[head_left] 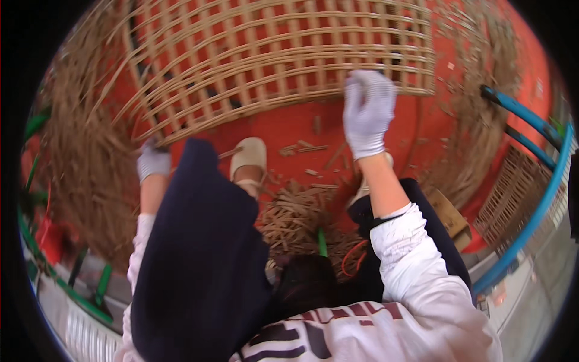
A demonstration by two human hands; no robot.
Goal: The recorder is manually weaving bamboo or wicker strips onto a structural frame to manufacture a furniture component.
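Bundles of loose cane strands (84,151) lay heaped at the far left, sweeping up beside the open lattice of a half-woven cane basket (271,54) that filled the upper middle of the view over a red floor (289,127). The left hand (152,161), in a grey work glove, sat at the basket's lower left edge, partly hidden behind a dark-trousered knee (199,241); it seemed closed on the rim, though how tightly I could not tell. If that grip was slack, the frame could have twisted and the unsecured weavers sprung out of line. Between the knees a pale shoe (249,158) rested beside a pile of short cane offcuts (301,217), which could have rolled underfoot. Further right, the right hand (368,111), in a white knitted glove, was curled over the basket's lower right border with fingers folded around the outermost strands. Too hard a pull there might have cracked a stake or splintered cane through the glove. A blue metal rail (537,199) curved along the right edge, near enough to snag the white sleeve (416,253).
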